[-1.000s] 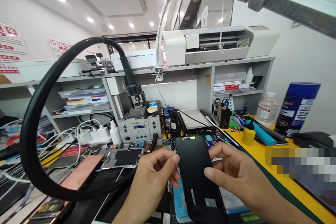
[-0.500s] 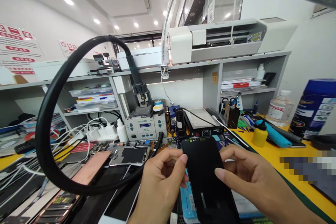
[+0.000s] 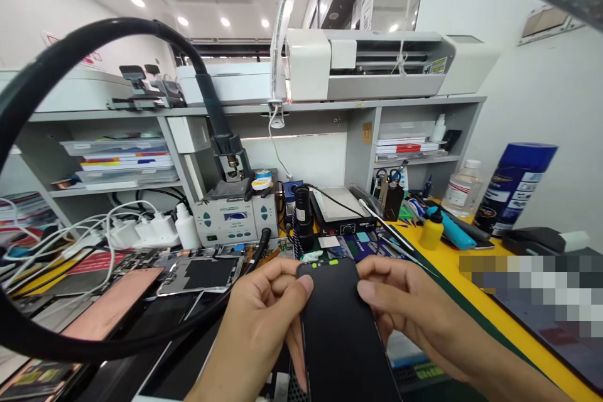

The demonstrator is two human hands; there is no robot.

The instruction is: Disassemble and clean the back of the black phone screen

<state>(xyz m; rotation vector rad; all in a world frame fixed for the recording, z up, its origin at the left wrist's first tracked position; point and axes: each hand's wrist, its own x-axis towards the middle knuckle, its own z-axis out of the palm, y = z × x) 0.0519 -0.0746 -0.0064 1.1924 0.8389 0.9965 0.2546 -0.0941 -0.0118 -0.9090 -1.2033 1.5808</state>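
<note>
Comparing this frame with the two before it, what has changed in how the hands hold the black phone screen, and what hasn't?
Both hands slid up the black phone screen: the left hand and right hand now pinch its top corners, thumbs on the glass, where earlier they gripped its sides lower down. The camera's view also shifted. Neither hand let go. The yellow bottle and blue can stayed put.

No lettering here resolves from where I stand: the blue can (image 3: 515, 188) label, the machine's yellow sticker (image 3: 437, 65) and the red wall sign (image 3: 85, 58) stay blurred.
</note>
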